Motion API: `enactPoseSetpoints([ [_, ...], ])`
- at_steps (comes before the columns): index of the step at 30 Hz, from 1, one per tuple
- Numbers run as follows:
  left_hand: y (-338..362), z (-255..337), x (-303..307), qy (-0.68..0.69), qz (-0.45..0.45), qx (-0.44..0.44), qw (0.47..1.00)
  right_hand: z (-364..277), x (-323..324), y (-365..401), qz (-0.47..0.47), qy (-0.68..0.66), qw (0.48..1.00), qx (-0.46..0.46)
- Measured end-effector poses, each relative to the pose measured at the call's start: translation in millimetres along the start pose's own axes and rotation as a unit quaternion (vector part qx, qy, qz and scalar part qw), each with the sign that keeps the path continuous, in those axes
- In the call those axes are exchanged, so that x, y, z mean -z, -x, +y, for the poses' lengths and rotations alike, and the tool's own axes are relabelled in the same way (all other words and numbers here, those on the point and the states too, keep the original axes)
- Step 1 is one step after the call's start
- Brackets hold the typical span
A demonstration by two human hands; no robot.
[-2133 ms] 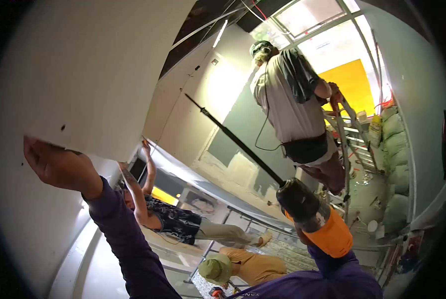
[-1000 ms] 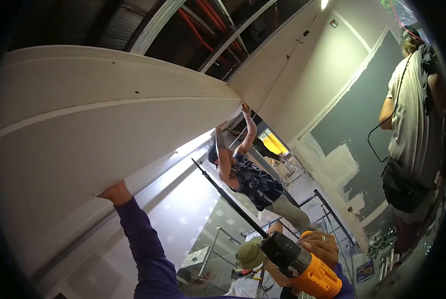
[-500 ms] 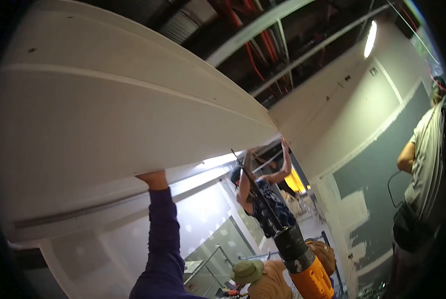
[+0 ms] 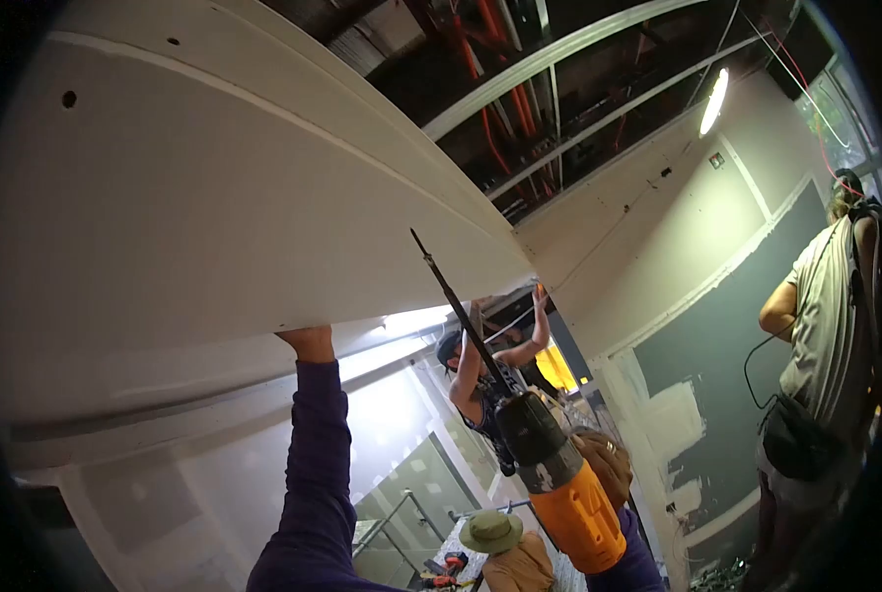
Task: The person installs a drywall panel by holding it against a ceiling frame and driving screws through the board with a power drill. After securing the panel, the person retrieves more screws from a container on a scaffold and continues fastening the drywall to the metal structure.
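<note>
A large pale plasterboard sheet point(image 4: 214, 207) spans overhead on the left. My left hand point(image 4: 311, 345), in a purple sleeve, reaches up to its lower edge. The fingers are hidden behind that edge, so their pose does not show. In my right hand point(image 4: 607, 466), which looks brown and gloved, is an orange and black power drill point(image 4: 579, 513). Its long thin dark bit point(image 4: 456, 306) points up and left, with the tip in front of the sheet. My right hand is mostly behind the drill body and closed around it.
Ahead, a person point(image 4: 485, 395) has raised arms at the sheet's far end. Below, a person in a green hat point(image 4: 492, 533) is near metal rails point(image 4: 402, 518) and a red-black power tool point(image 4: 451, 564). Another person point(image 4: 816, 306) stands right. Metal ceiling framing point(image 4: 559, 59) and a lit tube point(image 4: 715, 102) are above.
The drill has moved up and left, and its bit tip now shows higher against the sheet. My left hand stays at the board's edge. The view has shifted slightly.
</note>
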State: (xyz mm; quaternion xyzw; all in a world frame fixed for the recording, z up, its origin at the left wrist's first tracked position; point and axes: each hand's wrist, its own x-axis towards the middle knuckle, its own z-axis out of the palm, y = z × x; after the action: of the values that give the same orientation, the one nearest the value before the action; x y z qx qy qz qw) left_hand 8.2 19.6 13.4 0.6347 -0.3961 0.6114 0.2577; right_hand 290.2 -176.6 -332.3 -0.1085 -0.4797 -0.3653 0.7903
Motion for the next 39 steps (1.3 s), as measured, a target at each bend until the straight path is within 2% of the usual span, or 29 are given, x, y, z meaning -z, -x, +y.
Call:
enactPoseSetpoints([
  [4, 2.2, -2.8, 6.1, -0.030, 0.038, -0.001, 0.999, 5.4, -4.0, -2.1, 0.005, 0.022, 0.999, 0.023],
  [8, 2.1, -2.1, 7.3, 0.013, 0.015, 0.021, 1.000, 4.9, -7.8, -6.0, 0.007, 0.045, 0.999, 0.015],
  [14, -0.2, -4.0, 11.6, -0.047, 0.027, 0.011, 0.998, -0.8, -9.0, -10.4, 0.006, 0.044, 0.999, -0.001],
  [20, 3.3, -3.3, -16.9, -0.069, 0.116, 0.011, 0.991, -2.1, -9.9, -14.9, 0.008, 0.052, 0.999, 0.009],
  [23, 3.4, -6.8, -11.8, -0.131, 0.072, -0.029, 0.988, -0.7, -10.1, -14.8, 0.008, 0.047, 0.999, 0.012],
  [26, 2.4, -5.0, -7.4, 0.011, 0.006, 0.002, 1.000, 0.5, -12.6, -11.9, 0.022, 0.033, 0.999, 0.011],
  [29, 2.1, -7.4, -8.5, -0.045, 0.044, -0.009, 0.998, -1.2, -10.1, -14.9, 0.022, 0.049, 0.998, 0.028],
  [31, 1.0, -11.7, -2.2, -0.185, 0.062, -0.040, 0.980, -2.8, -10.9, -18.2, 0.017, 0.047, 0.998, 0.024],
  [33, -0.4, -12.8, 7.9, -0.172, 0.035, -0.039, 0.984, -3.6, -13.3, -19.8, 0.013, 0.043, 0.999, 0.019],
  [35, -2.5, -10.3, 17.1, -0.002, -0.038, -0.004, 0.999, -3.8, -15.0, -19.3, 0.010, 0.037, 0.999, 0.009],
  [39, -3.9, -15.9, 26.9, -0.074, 0.078, -0.007, 0.994, 1.9, -9.2, -4.6, -0.043, 0.014, 0.997, -0.063],
])
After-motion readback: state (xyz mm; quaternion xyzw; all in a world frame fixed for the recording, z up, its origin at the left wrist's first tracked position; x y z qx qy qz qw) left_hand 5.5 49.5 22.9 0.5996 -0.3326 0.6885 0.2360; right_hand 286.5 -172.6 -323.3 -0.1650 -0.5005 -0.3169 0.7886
